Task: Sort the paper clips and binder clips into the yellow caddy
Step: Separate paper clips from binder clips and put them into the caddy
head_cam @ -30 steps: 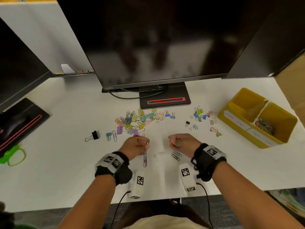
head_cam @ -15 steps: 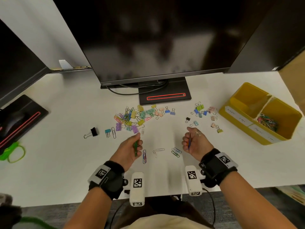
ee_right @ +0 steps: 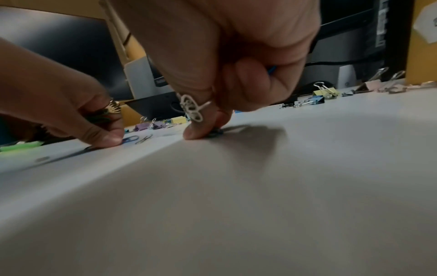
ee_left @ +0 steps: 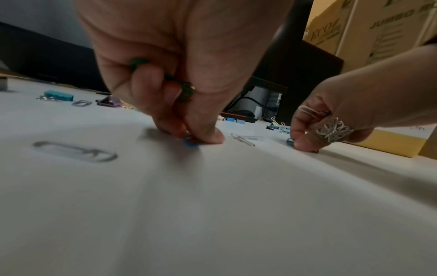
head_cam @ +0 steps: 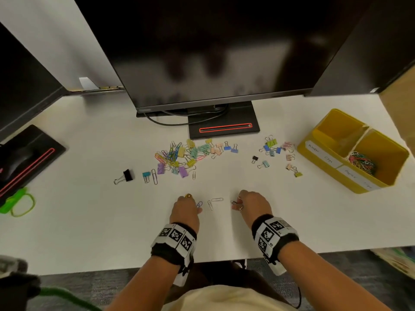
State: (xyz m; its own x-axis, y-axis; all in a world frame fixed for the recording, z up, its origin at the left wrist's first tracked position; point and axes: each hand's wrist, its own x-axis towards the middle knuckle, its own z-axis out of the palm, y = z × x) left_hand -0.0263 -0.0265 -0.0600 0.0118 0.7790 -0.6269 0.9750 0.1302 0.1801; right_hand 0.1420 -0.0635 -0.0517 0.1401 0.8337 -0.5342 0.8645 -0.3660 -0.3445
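Note:
My left hand [head_cam: 195, 206] pinches a blue paper clip [ee_left: 190, 142] flat on the white desk, and its curled fingers keep a green clip [ee_left: 139, 62] in the palm. My right hand [head_cam: 235, 204] pinches a dark paper clip [ee_right: 215, 133] against the desk, with other clips [ee_left: 312, 112] tucked in its fingers. Two silver paper clips [head_cam: 216, 199] lie between the hands. A mixed pile of clips [head_cam: 186, 156] sits in front of the monitor stand. The yellow caddy [head_cam: 323, 158] stands at the right, with coloured paper clips [head_cam: 361, 161] in its nearer compartment.
A cluster of binder clips [head_cam: 276, 149] lies left of the caddy. A black binder clip [head_cam: 128, 175], a teal one [head_cam: 146, 175] and a silver paper clip [head_cam: 154, 176] lie to the left. The monitor stand [head_cam: 224, 127] is behind the pile.
Both hands have dropped to the desk. The left, which held a green clip, now pinches the blue one; the right, which held a blue clip, pinches a dark one.

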